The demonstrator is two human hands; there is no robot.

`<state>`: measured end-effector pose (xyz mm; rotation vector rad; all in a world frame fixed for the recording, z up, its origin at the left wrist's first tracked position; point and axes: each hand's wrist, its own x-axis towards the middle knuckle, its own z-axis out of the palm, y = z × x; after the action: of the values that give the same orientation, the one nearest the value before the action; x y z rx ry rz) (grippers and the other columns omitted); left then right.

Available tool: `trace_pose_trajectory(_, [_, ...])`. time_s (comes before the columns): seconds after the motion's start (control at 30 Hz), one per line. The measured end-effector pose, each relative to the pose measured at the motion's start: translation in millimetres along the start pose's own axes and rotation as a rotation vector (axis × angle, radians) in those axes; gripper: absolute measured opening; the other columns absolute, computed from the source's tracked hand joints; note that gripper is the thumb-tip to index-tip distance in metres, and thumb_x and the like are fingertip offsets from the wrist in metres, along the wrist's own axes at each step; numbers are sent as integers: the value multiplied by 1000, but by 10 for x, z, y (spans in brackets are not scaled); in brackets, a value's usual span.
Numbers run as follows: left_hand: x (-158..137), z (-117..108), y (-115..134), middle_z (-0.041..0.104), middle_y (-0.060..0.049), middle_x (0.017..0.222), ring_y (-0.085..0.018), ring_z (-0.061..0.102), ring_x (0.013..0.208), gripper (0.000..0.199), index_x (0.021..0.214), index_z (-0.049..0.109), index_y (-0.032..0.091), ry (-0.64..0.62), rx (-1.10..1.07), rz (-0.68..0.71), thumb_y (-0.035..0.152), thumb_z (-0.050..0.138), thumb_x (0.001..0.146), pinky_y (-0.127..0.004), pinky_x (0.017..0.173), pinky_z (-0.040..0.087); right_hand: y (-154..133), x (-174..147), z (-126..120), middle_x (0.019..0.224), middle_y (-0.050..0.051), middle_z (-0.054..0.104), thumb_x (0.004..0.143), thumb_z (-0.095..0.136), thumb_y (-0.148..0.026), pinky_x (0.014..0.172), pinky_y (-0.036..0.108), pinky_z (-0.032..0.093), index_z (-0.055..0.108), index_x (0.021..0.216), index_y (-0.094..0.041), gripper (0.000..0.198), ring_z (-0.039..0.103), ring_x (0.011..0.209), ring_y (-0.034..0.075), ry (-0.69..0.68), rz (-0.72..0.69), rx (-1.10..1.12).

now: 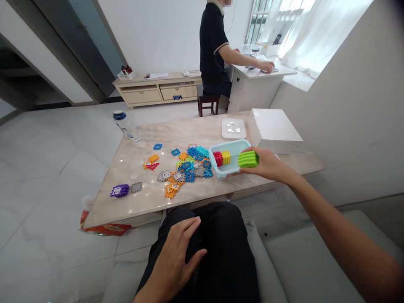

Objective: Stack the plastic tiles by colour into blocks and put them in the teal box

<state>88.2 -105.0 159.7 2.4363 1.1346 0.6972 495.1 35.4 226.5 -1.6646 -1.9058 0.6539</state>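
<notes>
A stack of lime-green plastic building tiles (248, 159) is gripped in my right hand (267, 165), over the right end of a pale blue basket (223, 171). Inside that basket, red tiles (217, 158) stand against yellow tiles (226, 157). My left hand (178, 250) hovers over my lap, fingers apart, with nothing in it. Left of the basket spreads a loose pile of blue, orange, grey and green tiles (190, 176). A purple tile stack (120, 190) lies near the table's left edge beside a grey tile (136, 187).
Behind the basket are a clear plastic lid (233, 128) and a white box (276, 126). A water bottle (125, 125) stands at the table's far left corner. Further back, a person (214, 46) sits at a white desk (259, 84). A red bag (107, 229) hangs below the table's left edge.
</notes>
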Motion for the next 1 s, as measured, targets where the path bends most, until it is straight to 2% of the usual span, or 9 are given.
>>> trace_pose_trajectory(0.1, [119, 75, -44, 67, -13, 146, -27, 68, 134, 61, 162, 46, 25, 56, -4, 39, 31, 68, 105, -41, 112, 61, 309, 594, -139, 120, 12, 78, 82, 86, -32, 94, 40, 58, 67, 130, -21, 53, 73, 111, 33, -148, -82, -392])
trace_pose_trajectory(0.17, [150, 85, -90, 67, -13, 145, -26, 68, 133, 57, 159, 49, 23, 94, -27, 28, 28, 66, 105, -38, 111, 61, 449, 894, -119, 122, 14, 77, 83, 84, -30, 94, 38, 56, 66, 133, -19, 54, 72, 113, 33, -269, -98, -558])
trace_pose_trajectory(0.3, [143, 61, -196, 69, -12, 139, -24, 69, 129, 48, 152, 56, 21, 138, -83, -10, 22, 64, 105, -34, 108, 61, 638, 1240, 141, 124, 17, 75, 82, 86, -31, 86, 36, 54, 66, 132, -15, 56, 73, 109, 33, -491, -45, -812])
trace_pose_trajectory(0.4, [165, 46, -238, 71, -11, 131, -22, 70, 123, 41, 144, 62, 19, 147, -126, -6, 17, 64, 103, -31, 106, 60, 742, 1365, 384, 128, 18, 73, 83, 86, -34, 85, 36, 53, 67, 132, -16, 56, 73, 110, 34, -577, 6, -917])
trace_pose_trajectory(0.63, [303, 88, -226, 75, -10, 122, -20, 71, 117, 36, 134, 69, 19, 117, -157, 67, 10, 64, 100, -29, 101, 60, 897, 1562, 687, 132, 20, 73, 81, 88, -31, 85, 36, 53, 68, 134, -14, 59, 73, 114, 36, -646, 105, -944])
trace_pose_trajectory(0.77, [293, 100, -220, 77, -8, 113, -18, 72, 110, 34, 127, 71, 20, 133, -222, 46, 4, 63, 99, -27, 97, 60, 966, 1574, 769, 134, 21, 71, 83, 86, -27, 87, 34, 53, 67, 133, -12, 55, 71, 118, 35, -640, 76, -933])
trace_pose_trajectory(1.0, [276, 110, -243, 78, -5, 103, -16, 75, 100, 31, 122, 72, 20, 135, -261, 29, 2, 63, 97, -25, 91, 60, 995, 1548, 874, 131, 22, 73, 87, 82, -28, 90, 38, 52, 61, 143, -14, 62, 72, 115, 37, -577, 54, -920])
